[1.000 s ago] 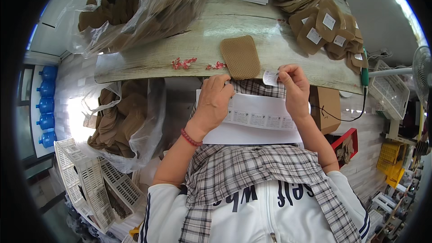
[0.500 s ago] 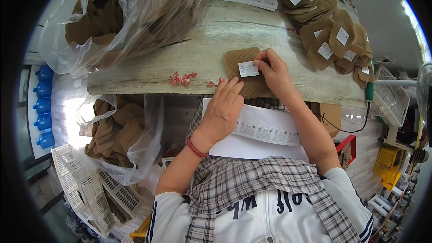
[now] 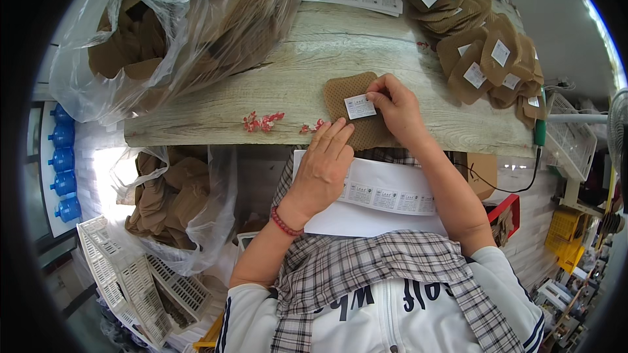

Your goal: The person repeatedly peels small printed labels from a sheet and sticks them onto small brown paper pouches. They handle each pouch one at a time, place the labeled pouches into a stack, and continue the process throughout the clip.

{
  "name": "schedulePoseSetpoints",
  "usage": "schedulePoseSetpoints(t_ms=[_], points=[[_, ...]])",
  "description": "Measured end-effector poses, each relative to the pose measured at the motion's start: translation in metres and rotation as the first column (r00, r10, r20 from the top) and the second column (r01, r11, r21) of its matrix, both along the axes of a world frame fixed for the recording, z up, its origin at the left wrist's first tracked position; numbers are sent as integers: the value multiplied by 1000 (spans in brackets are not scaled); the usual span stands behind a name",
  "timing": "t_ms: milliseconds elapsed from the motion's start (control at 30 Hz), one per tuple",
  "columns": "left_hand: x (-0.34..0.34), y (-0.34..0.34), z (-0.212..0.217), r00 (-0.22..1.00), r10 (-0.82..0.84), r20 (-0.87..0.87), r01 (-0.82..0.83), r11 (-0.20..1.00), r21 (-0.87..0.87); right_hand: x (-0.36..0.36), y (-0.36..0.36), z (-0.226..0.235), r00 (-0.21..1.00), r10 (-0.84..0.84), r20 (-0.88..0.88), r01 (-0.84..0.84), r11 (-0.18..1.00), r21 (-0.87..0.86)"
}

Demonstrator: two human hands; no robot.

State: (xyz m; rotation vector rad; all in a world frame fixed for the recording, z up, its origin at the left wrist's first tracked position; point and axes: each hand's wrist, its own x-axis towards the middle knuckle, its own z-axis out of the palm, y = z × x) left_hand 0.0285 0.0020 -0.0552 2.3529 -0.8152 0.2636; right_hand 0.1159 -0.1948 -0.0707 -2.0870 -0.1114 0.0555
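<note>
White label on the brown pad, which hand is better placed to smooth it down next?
Probably the right hand: its thumb and finger pinch the right end of the label. The left hand has its fingers at the near left edge of the pad, short of the label, seemingly steadying it.

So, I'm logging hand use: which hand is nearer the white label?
The right hand: its fingertips touch the white label at its upper right corner. The left hand is below and left of it, fingertips over the brown pad's left edge.
</note>
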Motion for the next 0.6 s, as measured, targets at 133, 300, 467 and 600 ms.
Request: schedulePoseSetpoints(t_ms=[133,300,467,600], points=[[0,0,0,1000,0,-1,0,1000,-1,1,-2,1,999,10,-49,-7,999,49],[0,0,-1,1000,1,3,-1,1000,4,-3,3,5,1000,-4,19,4,1000,-5],[0,-1,-1,1000,4,8,-4,1000,3,-5,6,12,1000,-28,9,28,999,-45],[0,-1,1,1000,2,1,-2,1000,11,-7,6,9,999,-24,40,26,998,-52]])
